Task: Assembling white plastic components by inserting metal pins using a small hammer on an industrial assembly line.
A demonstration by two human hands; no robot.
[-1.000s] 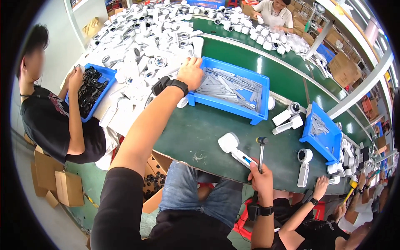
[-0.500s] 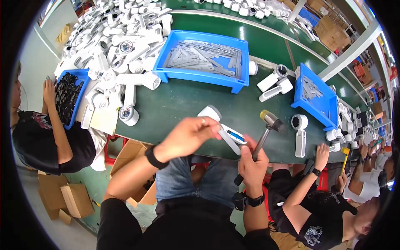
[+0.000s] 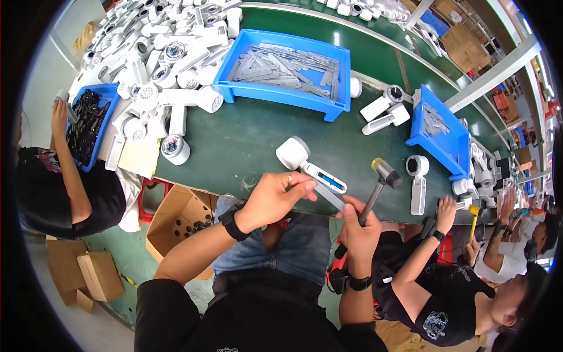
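My left hand [image 3: 275, 202] pinches one end of a flat grey plastic strip [image 3: 329, 197] between thumb and fingers. At the strip's other end are the fingertips of my right hand [image 3: 359, 229], closed around the handle of a mallet [image 3: 386, 174]. The mallet's head, yellow on one face and dark on the other, points up and away from me. Just beyond the strip, a white handheld fan [image 3: 292, 154] lies on the green table, its long handle facing up with a blue part showing inside. My left fingers are near that handle; whether they touch it is hard to tell.
A blue tray [image 3: 346, 82] of grey strips stands ahead, with a smaller blue tray [image 3: 417, 136] to the right. White fan bodies [image 3: 193, 58] pile up at far left. Co-workers sit on both sides; an open cardboard box [image 3: 161, 234] stands below the table at left.
The fan now rests lower and more fully in sight, with the strip apart from its handle. Both hands have shifted slightly toward me. The view has tilted a little.
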